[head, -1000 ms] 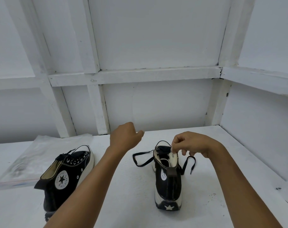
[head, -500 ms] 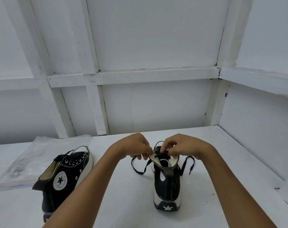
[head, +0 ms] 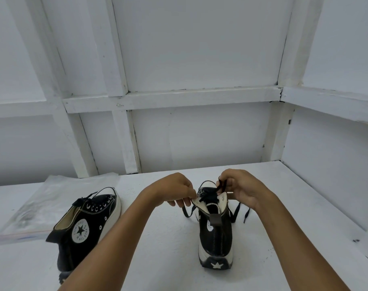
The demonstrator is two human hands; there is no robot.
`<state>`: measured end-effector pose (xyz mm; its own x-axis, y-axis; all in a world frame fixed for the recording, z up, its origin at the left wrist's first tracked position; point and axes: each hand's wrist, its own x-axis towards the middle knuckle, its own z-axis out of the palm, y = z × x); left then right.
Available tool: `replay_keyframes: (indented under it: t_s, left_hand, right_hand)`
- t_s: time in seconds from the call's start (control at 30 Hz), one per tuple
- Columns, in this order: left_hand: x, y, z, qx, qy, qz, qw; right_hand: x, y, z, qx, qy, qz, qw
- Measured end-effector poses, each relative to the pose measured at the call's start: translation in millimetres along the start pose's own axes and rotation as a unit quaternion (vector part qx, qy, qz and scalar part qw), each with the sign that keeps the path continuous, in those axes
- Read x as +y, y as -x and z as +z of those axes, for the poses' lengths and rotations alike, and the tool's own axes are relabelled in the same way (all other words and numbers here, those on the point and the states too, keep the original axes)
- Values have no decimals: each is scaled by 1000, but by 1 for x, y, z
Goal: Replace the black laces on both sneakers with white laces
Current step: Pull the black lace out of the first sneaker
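The left hand (head: 174,191) pinches the cream collar edge of the right-hand sneaker (head: 215,234). The right hand (head: 242,187) pinches a raised loop of its flat black lace (head: 247,215). Two black canvas sneakers with white rubber soles sit well apart on the white table (head: 157,248). One clear plastic bag (head: 31,206) lies behind the left sneaker (head: 88,225).

White framed walls (head: 199,49) — white table (head: 157,248)

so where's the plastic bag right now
In the head view the bag lies flat on the table at far left, just behind and left of the left sneaker.
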<state>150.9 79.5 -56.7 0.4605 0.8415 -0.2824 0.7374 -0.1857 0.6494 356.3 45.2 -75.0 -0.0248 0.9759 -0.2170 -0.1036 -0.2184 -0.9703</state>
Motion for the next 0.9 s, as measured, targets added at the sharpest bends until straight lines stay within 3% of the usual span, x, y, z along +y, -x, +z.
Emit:
replay_keyframes:
  t_s: [0.17,0.27,0.33,0.5,0.6,0.7,0.8,0.9]
  left_hand:
    - [-2,-1,0,0,9,1,1000]
    - [-2,-1,0,-2,12,3,1000]
    - [-3,-2,1,0,13,5,1000]
    - [-4,-4,0,4,13,7,1000]
    - [-5,-3,0,2,17,9,1000]
    - [-5,-2,0,0,20,11,1000]
    - [-6,-3,0,3,19,12,1000]
    - [-5,-3,1,3,17,15,1000]
  right_hand:
    - [-1,-3,-2,14,171,-25,985]
    - [-8,1,2,-52,326,-24,944]
    - [-11,2,6,-78,372,-21,925]
    - [-13,-3,13,-53,299,-57,951]
    - [-15,-4,14,-50,125,-65,989]
    - [-19,-1,12,-65,-33,-55,996]
    - [-17,-2,7,-21,39,-60,997]
    - [-17,2,6,-19,242,-84,966]
